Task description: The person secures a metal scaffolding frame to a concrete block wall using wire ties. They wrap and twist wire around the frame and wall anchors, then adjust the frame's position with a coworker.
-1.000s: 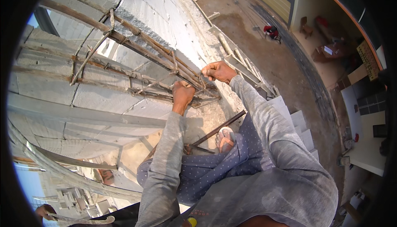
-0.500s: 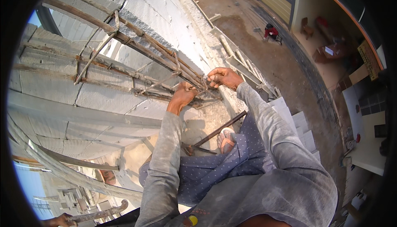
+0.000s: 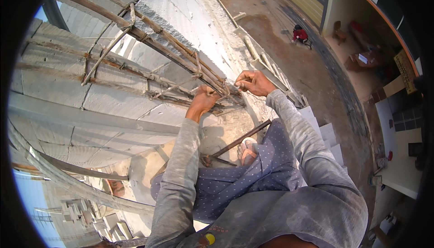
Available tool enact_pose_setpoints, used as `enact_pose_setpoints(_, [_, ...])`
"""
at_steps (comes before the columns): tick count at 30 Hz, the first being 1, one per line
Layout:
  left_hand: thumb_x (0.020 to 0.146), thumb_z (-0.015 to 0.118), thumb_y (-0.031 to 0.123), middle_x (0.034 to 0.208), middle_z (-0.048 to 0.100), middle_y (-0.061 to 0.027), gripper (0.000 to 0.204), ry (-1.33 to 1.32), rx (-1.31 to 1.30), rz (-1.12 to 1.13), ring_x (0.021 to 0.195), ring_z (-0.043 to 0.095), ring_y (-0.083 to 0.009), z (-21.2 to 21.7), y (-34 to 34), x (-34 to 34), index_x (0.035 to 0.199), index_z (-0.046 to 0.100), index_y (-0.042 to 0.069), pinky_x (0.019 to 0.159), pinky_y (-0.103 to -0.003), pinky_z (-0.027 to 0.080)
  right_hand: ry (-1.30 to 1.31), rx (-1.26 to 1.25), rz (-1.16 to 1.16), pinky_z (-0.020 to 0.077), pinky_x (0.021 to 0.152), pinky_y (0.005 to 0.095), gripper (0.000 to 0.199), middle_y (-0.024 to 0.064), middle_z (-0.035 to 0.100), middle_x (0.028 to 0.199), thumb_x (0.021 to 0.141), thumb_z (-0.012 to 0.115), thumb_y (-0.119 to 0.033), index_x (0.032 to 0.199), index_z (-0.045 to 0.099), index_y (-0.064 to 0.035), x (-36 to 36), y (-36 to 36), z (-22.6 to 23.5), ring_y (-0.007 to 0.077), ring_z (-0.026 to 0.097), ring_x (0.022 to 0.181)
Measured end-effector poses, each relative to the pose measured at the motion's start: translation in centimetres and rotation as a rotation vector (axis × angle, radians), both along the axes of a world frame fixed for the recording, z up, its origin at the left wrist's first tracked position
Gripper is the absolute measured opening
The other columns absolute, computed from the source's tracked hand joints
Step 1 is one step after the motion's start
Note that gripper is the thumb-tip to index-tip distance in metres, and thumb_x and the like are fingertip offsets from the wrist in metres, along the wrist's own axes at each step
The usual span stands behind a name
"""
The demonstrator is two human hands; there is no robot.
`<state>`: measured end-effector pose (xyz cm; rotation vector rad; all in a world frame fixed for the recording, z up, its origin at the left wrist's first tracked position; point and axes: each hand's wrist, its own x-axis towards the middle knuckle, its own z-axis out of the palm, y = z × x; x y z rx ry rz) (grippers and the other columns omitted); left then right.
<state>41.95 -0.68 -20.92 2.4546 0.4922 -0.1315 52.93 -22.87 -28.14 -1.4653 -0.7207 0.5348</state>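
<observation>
Between rebar cage (image 3: 174, 59) and foot (image 3: 248, 152) lies a dark bar (image 3: 242, 138).

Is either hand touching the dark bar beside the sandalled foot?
No, left hand and right hand are both at the tied rod frame, away from that dark bar.

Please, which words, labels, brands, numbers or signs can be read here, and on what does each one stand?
Nothing reads clearly.
Shirt: reddish marks on the front, too small to read.
Yellow sign, far right: dark marks, too blurred to read.
</observation>
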Motion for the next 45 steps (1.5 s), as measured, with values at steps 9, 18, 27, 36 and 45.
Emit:
enact_pose_setpoints(9, [0.075, 0.072, 0.011, 0.086, 0.071, -0.0233, 0.021, -0.218, 0.324, -0.046, 0.079, 0.067, -0.039, -3.5, 0.9, 1.3, 0.093, 0.074, 0.0, 0.075, -0.043, 0.053, 0.231, 0.09, -0.179, 0.0602, 0.065, 0.0294, 0.013, 0.0076, 0.07, 0.084, 0.096, 0.066, -0.011, 0.099, 0.064, 0.0016, 0.7, 0.8, 2.6, 0.0125, 0.068, 0.074])
enact_pose_setpoints(18, [0.075, 0.076, 0.015, 0.086, 0.069, -0.0248, 0.021, -0.346, 0.341, -0.088, 0.083, 0.066, -0.043, -4.6, 0.8, 1.0, 0.091, 0.071, 0.002, 0.076, -0.05, 0.051, 0.566, 0.152, -0.166, 0.0566, 0.08, 0.0267, 0.043, 0.0109, 0.074, 0.108, 0.091, 0.073, -0.016, 0.127, 0.06, 0.0045, -0.1, 0.9, 2.4, 0.0148, 0.069, 0.092])
enact_pose_setpoints(27, [0.069, 0.08, 0.016, 0.082, 0.068, -0.0275, 0.022, -0.26, 0.256, -0.048, 0.085, 0.065, -0.045, -2.9, -0.6, 1.0, 0.077, 0.067, -0.001, 0.08, -0.051, 0.052, 0.011, 0.033, -0.584, 0.0517, 0.081, 0.0337, 0.028, 0.0077, 0.071, 0.101, 0.083, 0.078, -0.017, 0.108, 0.075, -0.0047, -2.5, 4.1, 2.6, 0.0201, 0.064, 0.09])
enact_pose_setpoints(36, [0.07, 0.081, 0.02, 0.082, 0.066, -0.0264, 0.031, -0.352, 0.266, -0.023, 0.084, 0.063, -0.0459, -4.4, 0.1, 1.2, 0.083, 0.062, -0.001, 0.079, -0.054, 0.051, -0.442, -0.328, -0.652, 0.0437, 0.094, 0.0473, 0.027, 0.0118, 0.069, 0.108, 0.081, 0.078, -0.026, 0.1, 0.078, -0.0071, -2.3, 6.2, 2.1, 0.0331, 0.056, 0.11])
enact_pose_setpoints(45, [0.072, 0.079, 0.018, 0.089, 0.066, -0.0265, 0.032, -0.301, 0.283, 0.021, 0.091, 0.062, -0.0445, -4.5, -0.3, 1.3, 0.089, 0.061, -0.002, 0.082, -0.052, 0.05, -0.187, -0.224, -0.67, 0.0555, 0.072, 0.0403, 0.023, 0.0142, 0.072, 0.077, 0.081, 0.075, -0.02, 0.094, 0.073, -0.0018, -3.2, 6.9, 4.1, 0.0303, 0.071, 0.071])
